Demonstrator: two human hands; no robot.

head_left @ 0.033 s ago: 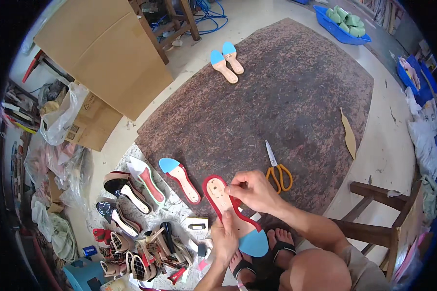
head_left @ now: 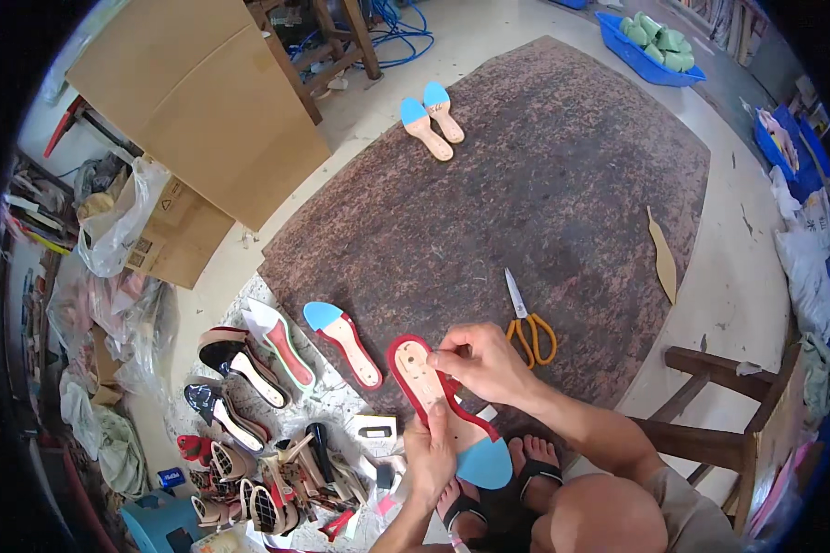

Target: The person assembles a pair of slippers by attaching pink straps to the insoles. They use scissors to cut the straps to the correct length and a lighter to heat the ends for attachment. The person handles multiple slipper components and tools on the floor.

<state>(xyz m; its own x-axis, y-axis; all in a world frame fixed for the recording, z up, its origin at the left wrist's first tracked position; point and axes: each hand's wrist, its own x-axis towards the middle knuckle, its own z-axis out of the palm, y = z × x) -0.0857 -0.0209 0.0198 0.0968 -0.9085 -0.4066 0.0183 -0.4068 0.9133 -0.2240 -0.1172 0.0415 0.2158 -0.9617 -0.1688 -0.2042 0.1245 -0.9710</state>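
My left hand [head_left: 431,452] grips a red-edged shoe sole [head_left: 412,361] from below, near its blue heel patch [head_left: 486,464]. My right hand [head_left: 481,364] pinches the sole's right edge near the toe end, fingers closed on it. The sole is held just above the near edge of a brown speckled mat [head_left: 526,203]. Orange-handled scissors [head_left: 527,321] lie on the mat just right of my right hand. A similar tan sole with a blue heel [head_left: 343,341] lies on the mat to the left. My sandalled feet [head_left: 526,470] show below the hands.
A pair of blue-heeled soles [head_left: 431,118] lies at the mat's far edge. A tan insole piece [head_left: 662,258] lies at its right edge. Several shoes [head_left: 249,433] are piled at lower left. Cardboard boxes [head_left: 194,111] stand at upper left, a wooden chair [head_left: 729,433] at right.
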